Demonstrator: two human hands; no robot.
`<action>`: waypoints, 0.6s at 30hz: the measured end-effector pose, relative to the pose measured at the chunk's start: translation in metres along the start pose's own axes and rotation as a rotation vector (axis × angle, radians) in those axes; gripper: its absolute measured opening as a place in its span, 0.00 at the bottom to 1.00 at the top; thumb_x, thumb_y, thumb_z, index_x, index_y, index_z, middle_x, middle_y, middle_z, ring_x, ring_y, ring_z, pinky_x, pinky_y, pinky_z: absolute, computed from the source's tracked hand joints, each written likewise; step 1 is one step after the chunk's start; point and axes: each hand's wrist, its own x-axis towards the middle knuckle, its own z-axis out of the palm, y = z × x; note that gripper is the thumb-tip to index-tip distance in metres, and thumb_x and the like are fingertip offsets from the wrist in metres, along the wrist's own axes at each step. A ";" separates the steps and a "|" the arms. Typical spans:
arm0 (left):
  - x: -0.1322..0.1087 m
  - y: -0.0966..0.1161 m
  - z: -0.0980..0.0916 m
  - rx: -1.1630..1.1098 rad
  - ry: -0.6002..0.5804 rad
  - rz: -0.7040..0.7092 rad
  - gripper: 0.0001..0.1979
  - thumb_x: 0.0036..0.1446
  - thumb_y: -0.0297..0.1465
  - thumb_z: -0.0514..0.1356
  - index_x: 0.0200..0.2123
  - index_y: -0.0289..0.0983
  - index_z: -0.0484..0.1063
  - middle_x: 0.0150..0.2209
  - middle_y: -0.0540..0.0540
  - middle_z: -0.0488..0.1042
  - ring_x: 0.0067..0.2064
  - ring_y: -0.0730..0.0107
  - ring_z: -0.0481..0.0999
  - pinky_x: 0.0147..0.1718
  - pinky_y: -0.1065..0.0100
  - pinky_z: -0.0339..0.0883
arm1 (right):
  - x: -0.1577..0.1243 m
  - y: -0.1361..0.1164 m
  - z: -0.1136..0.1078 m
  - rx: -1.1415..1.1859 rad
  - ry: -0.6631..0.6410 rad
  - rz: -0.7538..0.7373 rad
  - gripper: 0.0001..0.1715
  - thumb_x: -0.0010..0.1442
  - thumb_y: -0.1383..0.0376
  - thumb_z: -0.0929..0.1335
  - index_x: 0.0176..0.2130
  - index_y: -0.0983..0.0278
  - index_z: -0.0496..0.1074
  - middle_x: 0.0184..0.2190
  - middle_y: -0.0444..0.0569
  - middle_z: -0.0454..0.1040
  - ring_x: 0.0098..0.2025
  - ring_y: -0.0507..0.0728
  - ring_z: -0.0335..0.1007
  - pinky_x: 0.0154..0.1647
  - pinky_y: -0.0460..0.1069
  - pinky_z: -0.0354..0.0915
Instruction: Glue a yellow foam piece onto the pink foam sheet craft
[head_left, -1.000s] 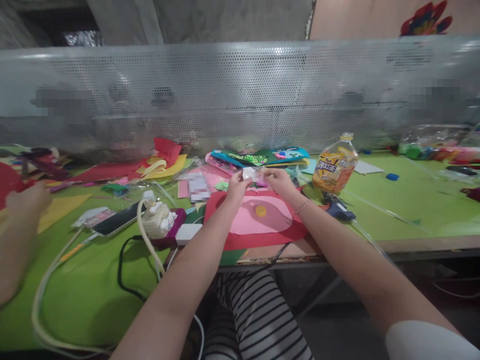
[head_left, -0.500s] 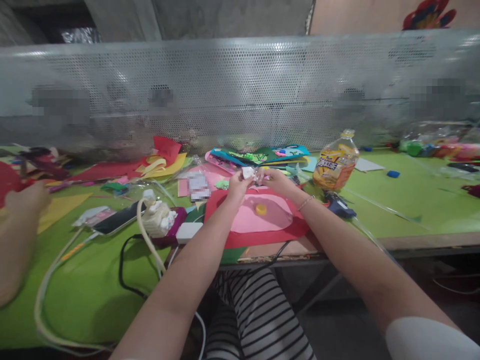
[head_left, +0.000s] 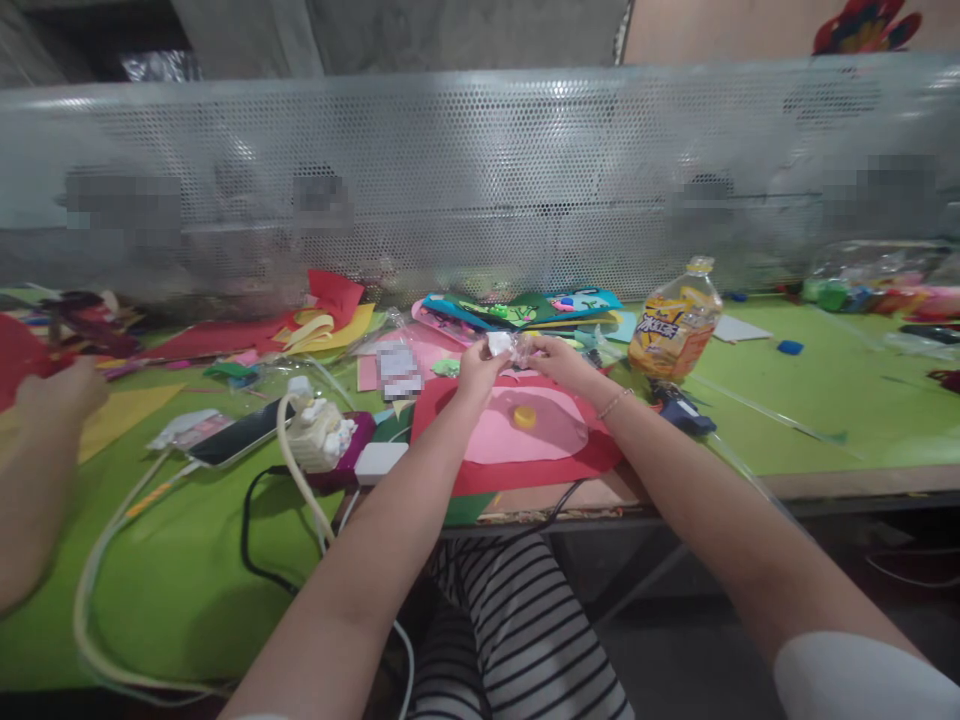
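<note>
Both hands meet over the far edge of a red sheet (head_left: 442, 420). My left hand (head_left: 478, 368) is closed on a small clear plastic bag (head_left: 517, 347) with a white part (head_left: 499, 343) at its left end. My right hand (head_left: 561, 362) pinches the bag's other side; its contents are too small to make out. Below the hands, a pink rounded cutout (head_left: 495, 435) lies on the red sheet, and a yellow bottle cap (head_left: 524, 417) rests on the cutout. Behind the hands lie blue and green decorated felt pieces (head_left: 517, 312).
To the right stand a plastic bottle (head_left: 675, 325) and a dark glue gun (head_left: 681, 410). On the left are a power strip with plugs (head_left: 322, 440), a phone (head_left: 244, 435) and looping cables. Another person's hand (head_left: 64, 400) holds red material at far left. A perforated metal panel (head_left: 465, 180) closes the back.
The view shifts very slightly. Both my hands stay at the plastic bag, with the right fingers moved a little. The other person's hand at far left shifts slightly.
</note>
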 end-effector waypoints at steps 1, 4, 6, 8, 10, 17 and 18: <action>0.001 -0.001 -0.001 0.015 0.012 0.009 0.18 0.32 0.28 0.67 0.31 0.33 0.71 0.31 0.46 0.75 0.33 0.69 0.73 0.39 0.62 0.68 | 0.000 -0.001 0.000 -0.002 -0.003 -0.001 0.11 0.48 0.62 0.66 0.32 0.66 0.72 0.31 0.47 0.74 0.34 0.54 0.67 0.36 0.48 0.63; 0.004 -0.003 -0.004 0.054 0.040 0.029 0.16 0.34 0.28 0.66 0.31 0.33 0.70 0.32 0.46 0.75 0.33 0.69 0.73 0.38 0.63 0.68 | -0.001 -0.004 0.002 0.001 -0.003 -0.030 0.10 0.47 0.62 0.67 0.30 0.66 0.72 0.31 0.47 0.73 0.35 0.53 0.66 0.38 0.48 0.62; 0.006 -0.004 -0.005 0.064 0.027 0.054 0.15 0.36 0.28 0.65 0.31 0.34 0.70 0.32 0.46 0.75 0.34 0.70 0.73 0.38 0.64 0.68 | -0.001 -0.005 0.002 0.014 0.005 -0.022 0.10 0.47 0.62 0.67 0.30 0.66 0.72 0.28 0.45 0.72 0.31 0.51 0.65 0.35 0.46 0.61; 0.008 -0.006 -0.006 0.074 -0.015 0.075 0.14 0.36 0.28 0.65 0.32 0.34 0.70 0.32 0.47 0.75 0.33 0.70 0.73 0.37 0.66 0.67 | -0.002 -0.005 0.001 0.027 0.011 0.027 0.12 0.48 0.62 0.67 0.32 0.67 0.72 0.23 0.43 0.69 0.26 0.49 0.61 0.29 0.45 0.59; 0.009 -0.008 -0.006 0.091 -0.070 0.086 0.16 0.34 0.25 0.64 0.32 0.34 0.70 0.31 0.48 0.75 0.34 0.70 0.73 0.37 0.67 0.66 | -0.003 -0.004 -0.001 0.035 0.010 0.091 0.13 0.48 0.62 0.66 0.33 0.67 0.71 0.19 0.40 0.64 0.21 0.47 0.55 0.24 0.44 0.55; 0.011 -0.008 -0.007 0.142 -0.110 0.119 0.20 0.34 0.25 0.64 0.36 0.34 0.71 0.34 0.46 0.76 0.37 0.67 0.74 0.40 0.66 0.65 | -0.003 -0.002 -0.001 0.111 0.035 0.150 0.16 0.47 0.61 0.66 0.36 0.67 0.70 0.16 0.36 0.57 0.16 0.44 0.46 0.18 0.43 0.48; 0.011 -0.008 -0.006 0.136 -0.116 0.115 0.19 0.34 0.26 0.64 0.36 0.34 0.71 0.35 0.46 0.76 0.38 0.66 0.74 0.40 0.66 0.65 | -0.003 -0.002 -0.001 0.128 0.047 0.153 0.16 0.47 0.60 0.66 0.36 0.67 0.70 0.15 0.36 0.57 0.16 0.45 0.46 0.18 0.43 0.47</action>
